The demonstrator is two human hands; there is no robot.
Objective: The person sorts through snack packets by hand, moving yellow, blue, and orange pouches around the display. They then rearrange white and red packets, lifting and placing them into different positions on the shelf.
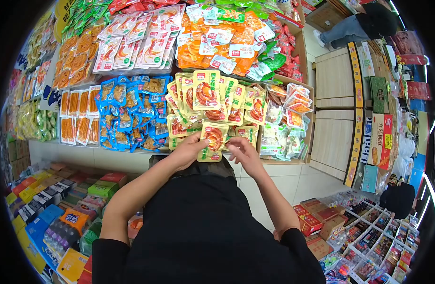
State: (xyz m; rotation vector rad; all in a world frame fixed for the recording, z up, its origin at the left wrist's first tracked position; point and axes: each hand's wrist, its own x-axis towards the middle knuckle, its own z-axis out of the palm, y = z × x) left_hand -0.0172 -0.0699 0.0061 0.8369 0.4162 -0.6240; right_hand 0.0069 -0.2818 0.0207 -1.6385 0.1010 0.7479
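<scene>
My left hand (190, 151) grips yellow snack packets, its thumb lying on the front of the upper packet (216, 135). The lower edge of another yellow packet (209, 156) shows beneath that one. Just to the right, my right hand (246, 155) has its fingers apart and partly bent, close to the packets' right edge, with nothing visible in it. Beyond both hands is a heap of matching yellow packets (206, 90), with reddish food pictured on them.
Blue snack packets (132, 111) lie left of the yellow heap, beside orange stick packs (80, 113). A carton of white and green packets (276, 135) stands to the right. Boxed goods (66, 222) are behind on the left. Another person (354, 28) is at the far right.
</scene>
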